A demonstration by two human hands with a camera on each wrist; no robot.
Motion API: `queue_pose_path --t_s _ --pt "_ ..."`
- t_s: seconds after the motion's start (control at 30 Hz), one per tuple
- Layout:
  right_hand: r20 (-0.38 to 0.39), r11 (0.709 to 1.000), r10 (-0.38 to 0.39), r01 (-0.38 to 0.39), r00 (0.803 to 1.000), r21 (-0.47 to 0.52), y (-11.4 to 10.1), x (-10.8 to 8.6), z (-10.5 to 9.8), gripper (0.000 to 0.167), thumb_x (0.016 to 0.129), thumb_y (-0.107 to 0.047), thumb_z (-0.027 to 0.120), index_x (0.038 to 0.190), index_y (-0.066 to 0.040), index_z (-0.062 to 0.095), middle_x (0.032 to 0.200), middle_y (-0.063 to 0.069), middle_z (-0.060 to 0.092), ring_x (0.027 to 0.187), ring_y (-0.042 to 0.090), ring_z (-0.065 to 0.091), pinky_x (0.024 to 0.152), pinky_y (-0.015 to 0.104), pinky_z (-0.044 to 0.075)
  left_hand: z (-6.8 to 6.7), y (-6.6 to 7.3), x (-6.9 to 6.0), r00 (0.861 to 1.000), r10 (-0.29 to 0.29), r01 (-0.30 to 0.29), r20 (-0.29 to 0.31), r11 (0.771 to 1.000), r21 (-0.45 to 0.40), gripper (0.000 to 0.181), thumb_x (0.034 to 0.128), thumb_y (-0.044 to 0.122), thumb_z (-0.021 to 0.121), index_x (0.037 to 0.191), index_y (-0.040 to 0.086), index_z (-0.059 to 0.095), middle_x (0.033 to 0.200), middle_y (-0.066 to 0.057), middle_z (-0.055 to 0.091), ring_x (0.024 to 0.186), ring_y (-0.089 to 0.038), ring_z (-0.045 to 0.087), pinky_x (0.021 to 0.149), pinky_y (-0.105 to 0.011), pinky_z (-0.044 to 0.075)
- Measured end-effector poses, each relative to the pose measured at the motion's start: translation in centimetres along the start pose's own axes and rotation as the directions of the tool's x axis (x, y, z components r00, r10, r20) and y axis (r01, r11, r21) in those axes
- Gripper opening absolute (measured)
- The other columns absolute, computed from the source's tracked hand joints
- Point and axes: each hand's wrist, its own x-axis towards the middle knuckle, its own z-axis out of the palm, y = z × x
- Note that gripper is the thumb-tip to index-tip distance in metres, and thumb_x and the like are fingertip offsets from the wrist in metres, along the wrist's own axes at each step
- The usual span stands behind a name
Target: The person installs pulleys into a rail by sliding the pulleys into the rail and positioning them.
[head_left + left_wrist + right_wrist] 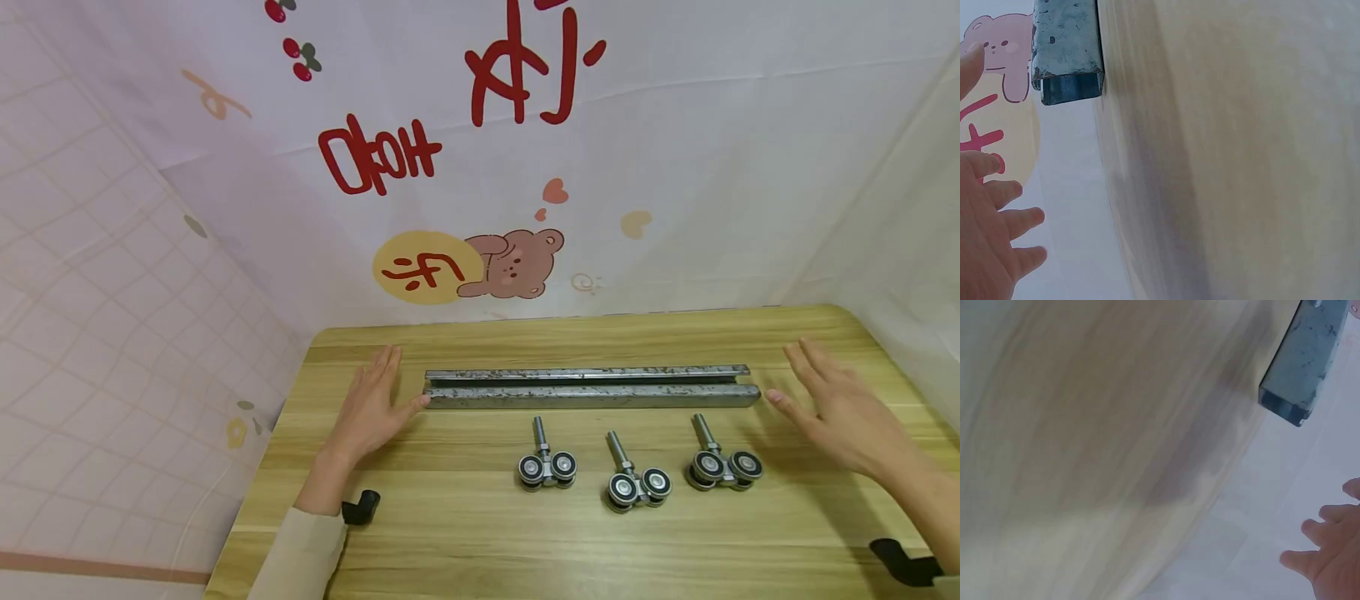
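Observation:
A worn metal channel rail [592, 396] lies lengthwise across the table, its slot visible from above. At its left end is my left hand [371, 412], fingers extended, the thumb tip at or very near the rail's corner; contact is unclear. Off the right end, my right hand [843, 408] has its fingers spread and holds nothing. Both wrist views show a rail end [1067, 56], [1304, 362] apart from the fingers of the left hand [991, 225] and right hand [1335, 544]. In front of the rail sit three bolted roller trolleys [547, 468], [637, 487], [723, 468].
The wood-grain table [480, 542] meets a white printed cloth [675, 167] at its back edge, with more cloth at both sides. A black object [362, 507] is beside the left wrist, and another black piece [903, 565] is by the right forearm.

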Motion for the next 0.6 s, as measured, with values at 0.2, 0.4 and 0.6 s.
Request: queue_pose_path --t_s 0.2,0.4,0.6 --pt "0.056 0.999 0.038 -0.038 0.998 0.0 -1.1 0.1 -0.4 0.084 0.11 -0.038 0.056 0.169 -0.009 0.003 0.171 0.027 0.003 0.138 0.069 0.028 0.101 0.083 0.029 0.0 0.2 0.1 1.0 -0.015 0.015 0.007 0.999 -0.033 0.106 0.0953 0.061 0.069 0.168 0.004 0.018 0.174 -0.015 0.015 0.155 -0.044 0.025 0.122 -0.066 0.025" --pt "0.09 0.998 0.063 -0.06 0.994 -0.036 -1.8 0.1 -0.7 0.084 0.109 -0.041 0.056 0.169 -0.007 0.008 0.164 0.037 0.021 0.124 0.072 0.041 0.084 0.082 0.04 0.1 0.4 0.3 1.0 -0.028 0.029 0.015 0.995 -0.098 0.104 0.0929 0.057 0.075 0.168 0.008 0.022 0.172 -0.017 0.023 0.155 -0.042 0.026 0.121 -0.065 0.027" --pt "0.088 0.997 0.07 -0.068 0.994 -0.023 -2.2 0.0 -0.7 0.078 0.109 -0.041 0.056 0.167 -0.004 0.02 0.153 0.042 0.036 0.122 0.072 0.043 0.085 0.083 0.04 0.3 0.7 0.4 0.999 -0.043 0.047 0.032 0.989 -0.14 0.104 0.0891 0.051 0.081 0.167 0.008 0.028 0.171 -0.013 0.028 0.155 -0.038 0.028 0.122 -0.063 0.028"
